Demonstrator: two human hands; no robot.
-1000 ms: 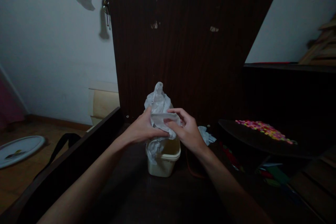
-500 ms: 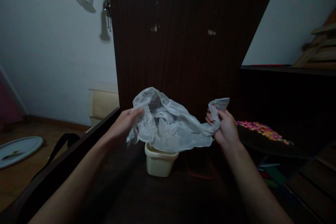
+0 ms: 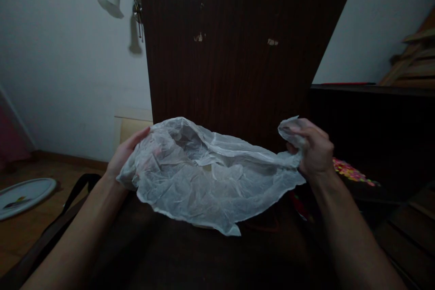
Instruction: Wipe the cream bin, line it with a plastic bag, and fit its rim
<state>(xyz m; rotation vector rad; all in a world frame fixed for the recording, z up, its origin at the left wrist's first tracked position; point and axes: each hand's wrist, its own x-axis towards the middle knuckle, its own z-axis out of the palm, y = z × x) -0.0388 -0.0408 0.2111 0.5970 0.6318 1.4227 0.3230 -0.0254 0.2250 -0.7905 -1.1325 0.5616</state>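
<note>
A thin, crumpled whitish bag (image 3: 210, 181) is stretched between my two hands over the dark table (image 3: 163, 253). My left hand (image 3: 131, 149) grips its left end, the fingers partly covered by the translucent material. At the other end, my right hand (image 3: 314, 147) is closed round a bunched part, with a loose tip sticking up past the fingers. A dark opening shows in the bag's upper left part. The bag hides nearly all of the cream container beneath it.
Behind the bag rises a dark wooden panel (image 3: 238, 63). Colourful small pieces (image 3: 353, 172) lie at the right. A wall lamp (image 3: 112, 0) hangs at the upper left. On the floor at far left is a white oval object (image 3: 27, 195).
Both hands have moved outward, the left one to the left and the right one to the right. The bag is spread wider and lower, now covering the cream container.
</note>
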